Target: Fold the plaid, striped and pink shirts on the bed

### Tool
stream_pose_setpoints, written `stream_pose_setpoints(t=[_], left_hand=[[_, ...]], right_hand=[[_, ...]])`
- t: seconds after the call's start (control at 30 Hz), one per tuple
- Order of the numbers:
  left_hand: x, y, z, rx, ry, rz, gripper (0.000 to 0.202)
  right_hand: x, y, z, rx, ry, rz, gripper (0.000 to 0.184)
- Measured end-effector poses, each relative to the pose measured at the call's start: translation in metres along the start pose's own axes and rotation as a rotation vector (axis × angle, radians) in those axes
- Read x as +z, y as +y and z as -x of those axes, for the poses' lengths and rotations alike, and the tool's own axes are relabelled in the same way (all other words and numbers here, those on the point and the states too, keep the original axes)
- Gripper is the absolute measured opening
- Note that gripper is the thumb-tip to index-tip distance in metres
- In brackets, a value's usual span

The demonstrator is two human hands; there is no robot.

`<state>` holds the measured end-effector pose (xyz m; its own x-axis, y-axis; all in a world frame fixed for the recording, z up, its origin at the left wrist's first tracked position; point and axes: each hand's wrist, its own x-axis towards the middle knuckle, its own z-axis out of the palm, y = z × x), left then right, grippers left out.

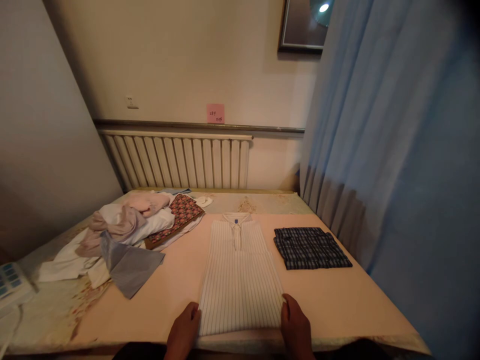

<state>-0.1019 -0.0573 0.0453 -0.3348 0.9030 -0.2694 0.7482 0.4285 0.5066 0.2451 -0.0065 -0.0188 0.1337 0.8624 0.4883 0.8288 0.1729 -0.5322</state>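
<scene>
A white shirt with dark stripes [238, 285] lies flat, its sides folded in, its collar pointing away from me. My left hand [185, 325] is closed at the shirt's lower left edge, thumb on top. At the lower right edge my right hand [295, 322] pinches the cloth between thumb and curled fingers. To the right of the shirt rests a folded dark plaid garment [312, 248], apart from both hands.
A heap of loose clothes [116, 225] covers the left side, with a grey cloth [131, 262] in front and a red patterned cloth [178, 220] behind. A white power strip [14, 287] sits far left. Blue curtains [348, 150] hang along the right edge; a radiator [180, 160] stands behind.
</scene>
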Motion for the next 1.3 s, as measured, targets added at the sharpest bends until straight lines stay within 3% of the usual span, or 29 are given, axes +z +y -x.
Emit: stream_pose_setpoints(t=[1.3], left_hand=[[0.0001,0.001,0.0014,0.013,0.014,-0.009,0.02]], right_hand=[[0.0043,0.0035,0.0018,-0.017,0.017,0.019,0.042]])
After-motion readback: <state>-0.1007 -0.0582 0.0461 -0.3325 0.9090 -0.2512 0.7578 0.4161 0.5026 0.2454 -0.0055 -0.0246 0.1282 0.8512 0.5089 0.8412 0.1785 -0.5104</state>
